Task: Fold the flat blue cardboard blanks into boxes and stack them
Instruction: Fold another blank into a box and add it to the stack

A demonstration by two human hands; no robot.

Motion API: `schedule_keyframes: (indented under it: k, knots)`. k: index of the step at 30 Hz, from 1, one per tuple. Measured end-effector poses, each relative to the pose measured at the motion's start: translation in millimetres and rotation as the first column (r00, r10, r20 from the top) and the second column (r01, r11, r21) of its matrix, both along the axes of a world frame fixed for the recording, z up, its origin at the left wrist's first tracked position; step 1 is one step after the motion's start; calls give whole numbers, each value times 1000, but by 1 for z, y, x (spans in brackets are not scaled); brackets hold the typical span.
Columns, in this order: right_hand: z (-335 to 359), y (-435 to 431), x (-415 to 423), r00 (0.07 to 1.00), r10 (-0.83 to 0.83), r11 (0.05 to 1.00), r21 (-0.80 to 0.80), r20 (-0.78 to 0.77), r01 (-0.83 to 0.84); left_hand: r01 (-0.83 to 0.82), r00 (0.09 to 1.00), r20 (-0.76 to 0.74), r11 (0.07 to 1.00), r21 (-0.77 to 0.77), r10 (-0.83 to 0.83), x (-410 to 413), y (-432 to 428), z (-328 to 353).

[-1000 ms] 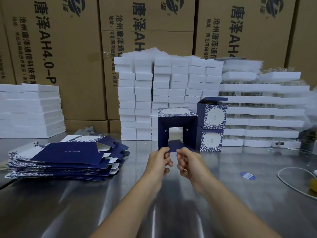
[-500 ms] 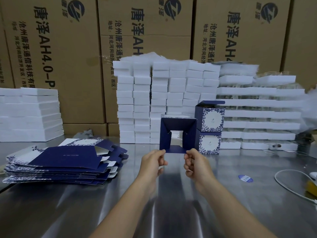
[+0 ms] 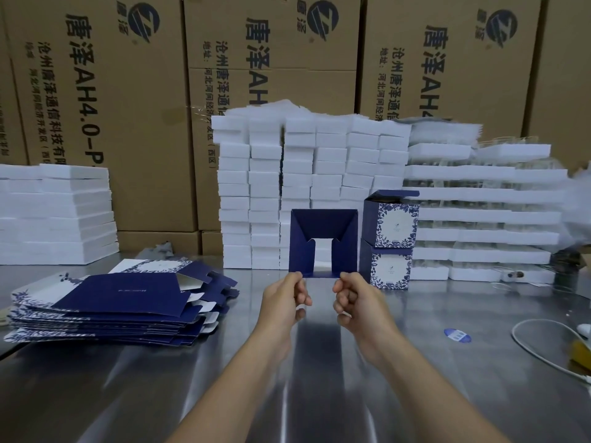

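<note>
You are holding the half-folded blue box (image 3: 300,251) out in front of you, its open end turned toward you so you look straight through it to the white foam blocks (image 3: 265,193) behind. Your left hand (image 3: 284,302) pinches its lower left corner with fingers curled, and your right hand (image 3: 355,302) pinches its lower right corner the same way. Two inner flaps slant in from the box's top corners, leaving a notched opening in the middle. Just to the right of it, two finished boxes (image 3: 391,225) with white floral panels stand stacked one on the other, the top one with its lid flap raised. To your left, the pile of flat blue blanks (image 3: 121,295) lies on the steel table (image 3: 319,378). A white cable (image 3: 537,345) and a small blue sticker (image 3: 457,335) lie at your right. Brown printed cartons (image 3: 112,91) fill the wall behind.
</note>
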State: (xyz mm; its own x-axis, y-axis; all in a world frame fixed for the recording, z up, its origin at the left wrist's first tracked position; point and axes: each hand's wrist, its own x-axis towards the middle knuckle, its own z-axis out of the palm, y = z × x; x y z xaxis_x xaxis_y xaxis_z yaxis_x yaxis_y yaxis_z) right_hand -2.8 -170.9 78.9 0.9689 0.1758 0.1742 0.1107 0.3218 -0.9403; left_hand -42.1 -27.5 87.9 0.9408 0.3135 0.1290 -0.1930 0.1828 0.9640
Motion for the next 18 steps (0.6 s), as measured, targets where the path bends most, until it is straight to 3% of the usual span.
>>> schedule_keyframes:
  k: [7, 18]
  knots:
    - [-1, 4, 0, 1000, 14, 999, -38, 10, -13, -9, 1000, -7, 999, 53, 9, -4, -6, -3]
    - [-4, 8, -6, 994, 107, 987, -120, 23, -104, 140, 990, -20, 978, 157, -139, -4, -11, -4]
